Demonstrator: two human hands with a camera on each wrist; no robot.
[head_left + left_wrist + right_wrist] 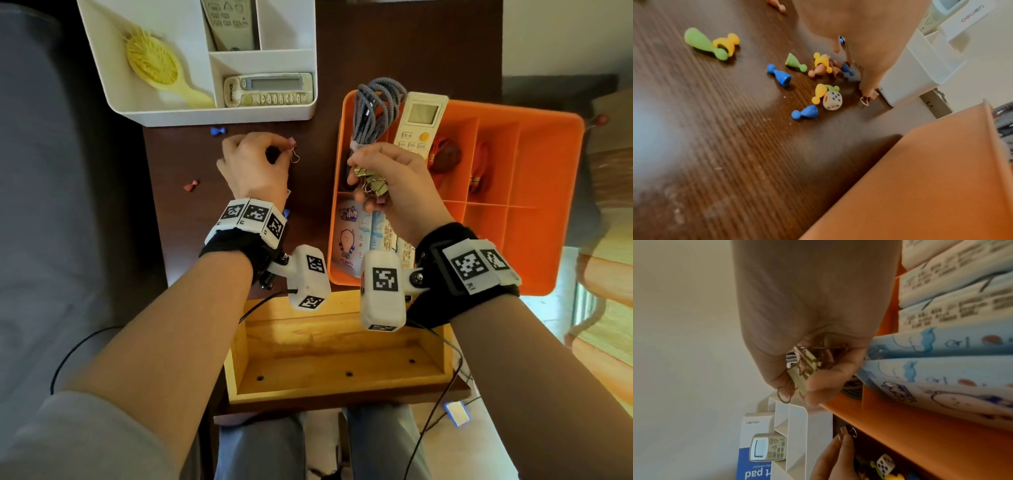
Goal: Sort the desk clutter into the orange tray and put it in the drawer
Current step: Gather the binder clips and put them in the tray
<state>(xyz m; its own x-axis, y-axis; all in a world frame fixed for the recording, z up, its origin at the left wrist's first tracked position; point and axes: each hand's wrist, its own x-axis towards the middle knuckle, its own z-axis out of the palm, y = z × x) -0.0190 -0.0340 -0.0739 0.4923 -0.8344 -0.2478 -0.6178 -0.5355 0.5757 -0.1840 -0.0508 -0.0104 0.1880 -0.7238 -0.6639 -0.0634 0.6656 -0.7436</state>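
Dark wood desk (pixel 246 164) below us, with the open wooden drawer (pixel 339 356) pulled out at the near edge and nothing in it yet. Our left hand (pixel 253 168) pinches a small pink binder clip (pixel 292 141) between thumb and fingertips, lifted just off the desk. Our right hand (pixel 390 178) is curled round a bunch of binder clips (pixel 371 183), holding them over the left side of the orange tray (pixel 534 274).

How far along are we? A fair way, we judge. The tray already carries a grey braided cable (pixel 375 102), a white remote (pixel 419 123), red bands (pixel 445 156) in the middle slots and packs of wipes (pixel 351 236) at its near left. Several compartments on the right are bare.

Plenty left, though. The left wrist view shows game pawns (pixel 780 75) in blue, green, yellow and brown scattered on the desk, plus a die (pixel 832 100) right among them. Then the tray itself has to go down into the drawer.

A white organizer (pixel 144 102) sits far left with a yellow hairbrush (pixel 154 65) and two more remotes; the nearer remote (pixel 269 89) seems to read "Shinco". From the right wrist we catch "deli" on a box (pixel 751 443) behind it, and upside down the word "pad". The wipes print is too blurred to read.
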